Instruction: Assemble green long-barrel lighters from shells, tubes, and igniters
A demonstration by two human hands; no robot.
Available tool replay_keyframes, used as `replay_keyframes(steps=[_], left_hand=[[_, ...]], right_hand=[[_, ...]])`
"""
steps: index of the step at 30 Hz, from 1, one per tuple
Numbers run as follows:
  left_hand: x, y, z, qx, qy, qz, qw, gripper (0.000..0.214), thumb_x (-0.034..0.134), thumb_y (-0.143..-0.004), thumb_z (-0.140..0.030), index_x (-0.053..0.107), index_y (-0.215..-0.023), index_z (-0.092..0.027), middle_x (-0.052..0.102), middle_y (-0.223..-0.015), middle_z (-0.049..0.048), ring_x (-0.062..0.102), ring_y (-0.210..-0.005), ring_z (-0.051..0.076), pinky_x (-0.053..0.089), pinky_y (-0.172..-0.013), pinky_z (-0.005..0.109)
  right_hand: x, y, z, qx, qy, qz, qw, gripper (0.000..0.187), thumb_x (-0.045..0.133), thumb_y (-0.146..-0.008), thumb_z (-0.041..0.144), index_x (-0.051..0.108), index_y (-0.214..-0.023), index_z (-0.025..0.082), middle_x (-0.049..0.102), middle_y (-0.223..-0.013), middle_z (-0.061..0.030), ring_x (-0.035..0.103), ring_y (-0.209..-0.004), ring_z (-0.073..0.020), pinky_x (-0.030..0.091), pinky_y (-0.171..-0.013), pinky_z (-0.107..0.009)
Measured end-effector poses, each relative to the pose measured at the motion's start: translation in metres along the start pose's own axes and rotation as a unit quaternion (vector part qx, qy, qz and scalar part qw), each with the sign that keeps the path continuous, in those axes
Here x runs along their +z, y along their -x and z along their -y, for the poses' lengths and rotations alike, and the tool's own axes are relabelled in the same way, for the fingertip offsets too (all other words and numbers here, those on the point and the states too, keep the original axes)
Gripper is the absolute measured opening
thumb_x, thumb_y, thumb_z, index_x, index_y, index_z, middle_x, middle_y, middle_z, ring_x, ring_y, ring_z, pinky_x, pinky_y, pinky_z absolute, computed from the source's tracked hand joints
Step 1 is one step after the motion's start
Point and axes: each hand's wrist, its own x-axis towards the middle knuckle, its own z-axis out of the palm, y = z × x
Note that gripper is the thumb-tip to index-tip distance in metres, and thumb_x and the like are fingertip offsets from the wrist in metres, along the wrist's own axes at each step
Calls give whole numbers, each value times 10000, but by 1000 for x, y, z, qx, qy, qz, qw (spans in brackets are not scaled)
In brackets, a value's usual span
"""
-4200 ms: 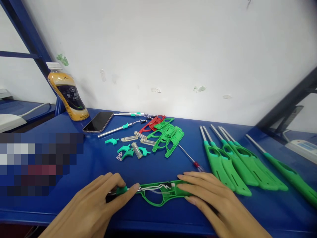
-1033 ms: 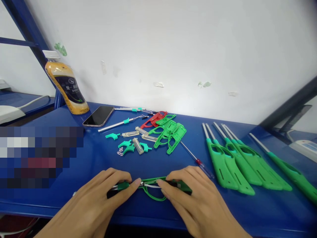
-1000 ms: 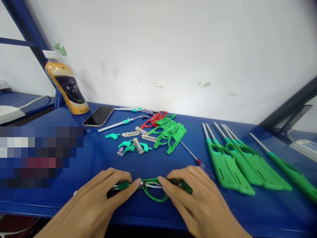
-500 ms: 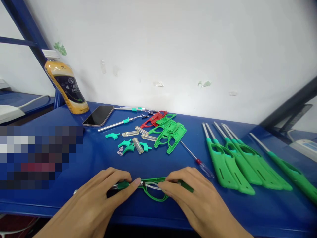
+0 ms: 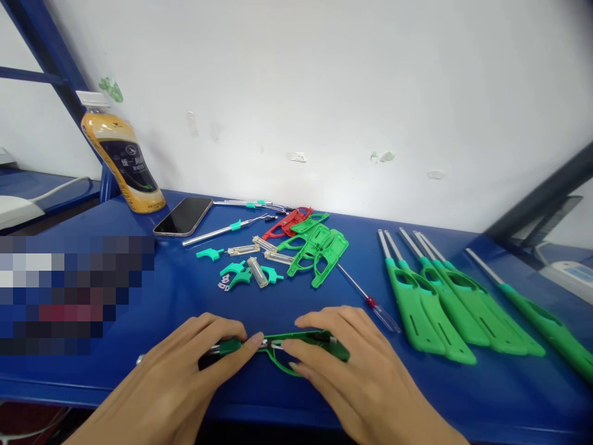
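Near the front edge of the blue table lies an opened green gas lighter half-shell (image 5: 340, 351), with its trigger loop, a metal tube and thin wires laid along it. My left hand (image 5: 185, 358) is closed over the tube end, thumb and forefinger pinching where the tube meets the shell. Over the handle end, my right hand (image 5: 356, 364) has its fingers spread. One fingertip touches the wires above the loop, and another is beside the loop's lower edge. A small black part shows in the handle; the right fingers partly cover the shell.
Behind my hands lie green trigger pieces (image 5: 209, 254), clear fuel tanks (image 5: 257, 272), loose green shells (image 5: 332, 256), red shells (image 5: 288, 222) and metal tubes (image 5: 215, 233). A screwdriver (image 5: 382, 315) and several whole lighters (image 5: 456, 309) lie right; a phone (image 5: 184, 216) and bottle (image 5: 125, 154) left.
My right hand's fingers have spread apart from their pinch on the wires, uncovering the black part in the handle. The left hand keeps its place.
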Motion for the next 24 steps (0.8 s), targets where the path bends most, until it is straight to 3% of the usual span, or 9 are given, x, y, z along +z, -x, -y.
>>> replay_keyframes(steps=[4, 9, 12, 15, 18, 24], left_hand=[[1, 1, -1, -4, -4, 10, 1000, 850, 434, -1084, 88, 616, -1714, -453, 770, -1443, -38, 695, -1342, 136, 543, -1104, 218], [3, 1, -3, 6, -13, 0, 1000, 947, 416, -1058, 119, 496, -1812, -448, 773, -1418, -21, 714, -1301, 152, 558, -1101, 256], [0, -3, -6, 8, -25, -13, 1000, 962, 408, -1040, 131, 515, -1800, -449, 787, -1400, -16, 743, -1288, 162, 587, -1103, 281], [-7, -12, -8, 22, -31, -20, 999, 937, 432, -1001, 125, 604, -1730, -440, 821, -1340, -17, 803, -1183, 160, 651, -952, 259], [-13, -20, -8, 24, -31, -13, 999, 887, 446, -964, 127, 707, -1619, -412, 844, -1291, -21, 835, -1101, 150, 675, -857, 235], [-14, -17, -8, 29, -24, 2, 999, 872, 449, -976, 109, 707, -1629, -408, 857, -1308, -24, 839, -1108, 158, 710, -945, 270]], right_hand=[[9, -13, 3, -32, 17, -23, 999, 233, 614, -1263, 221, 836, -1194, 241, 873, -1116, -9, 756, -1001, -193, 551, -954, -362], [17, -25, 4, -66, 43, -33, 996, 265, 636, -1237, 149, 846, -1093, 220, 874, -1043, 6, 750, -1034, -198, 524, -1045, -381], [21, -27, 2, -80, 67, -36, 994, 313, 601, -1226, 103, 855, -1076, 209, 873, -1004, -9, 755, -1004, -202, 535, -1045, -383], [21, -27, 1, -83, 81, -42, 992, 336, 590, -1213, 79, 849, -1039, 205, 878, -987, -28, 766, -991, -213, 544, -1022, -394], [17, -26, -1, -75, 63, -31, 995, 297, 631, -1232, 141, 838, -1037, 226, 876, -998, 9, 771, -977, -191, 540, -1008, -379], [16, -25, -2, -82, 43, -8, 996, 140, 746, -1198, 182, 847, -1115, 234, 888, -1028, 22, 790, -1003, -175, 546, -1011, -383]])
